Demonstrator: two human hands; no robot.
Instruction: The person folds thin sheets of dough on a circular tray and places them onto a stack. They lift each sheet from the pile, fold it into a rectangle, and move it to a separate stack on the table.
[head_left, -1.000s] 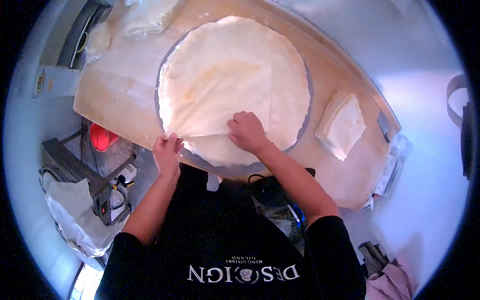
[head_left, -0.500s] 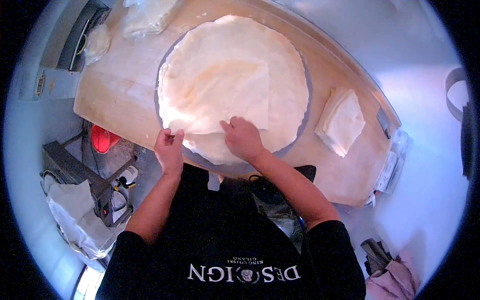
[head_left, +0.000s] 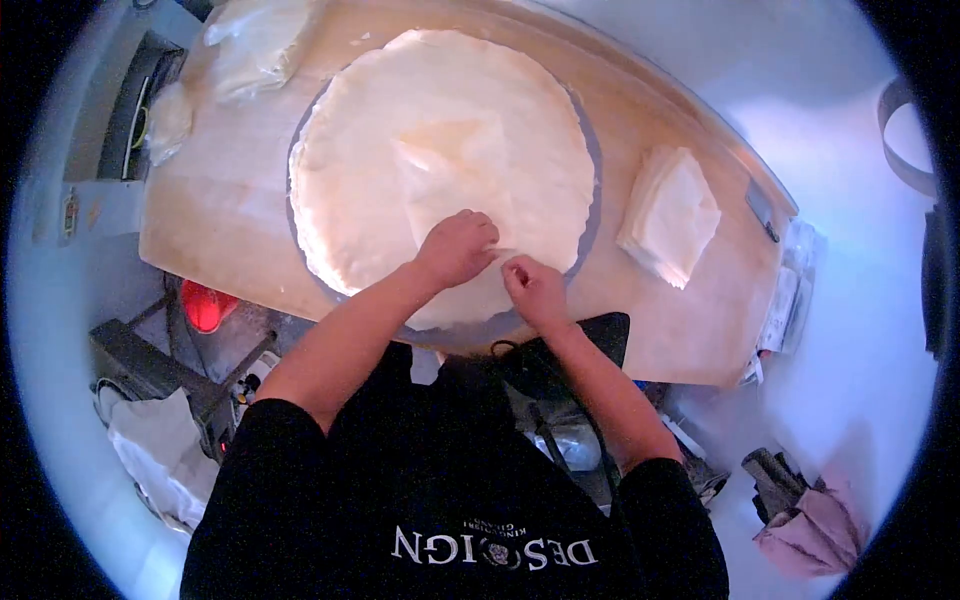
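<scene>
A large round of pale, thin dough (head_left: 350,130), apparently layered, lies on a dark round base (head_left: 590,225) on the wooden table. On top of it is a smaller thin dough sheet (head_left: 465,180), its left part folded or wrinkled. My left hand (head_left: 460,247) lies over the sheet's near edge with its fingers curled and closed on it. Close by on the right, my right hand (head_left: 537,292) is closed in a pinch at the same edge, a bit of sheet showing between the hands. The fingertips are partly hidden.
A stack of cut dough sheets (head_left: 672,215) stands at the right of the wooden table (head_left: 215,225). Bagged sheets (head_left: 260,45) and a small bag (head_left: 168,122) lie at the far left. A metal scraper (head_left: 762,210) lies by the right edge. Below is a red bucket (head_left: 206,306).
My left hand has moved right, from the round's left edge to beside my right hand, taking the sheet's left part inward. My right hand has shifted slightly right and nearer me.
</scene>
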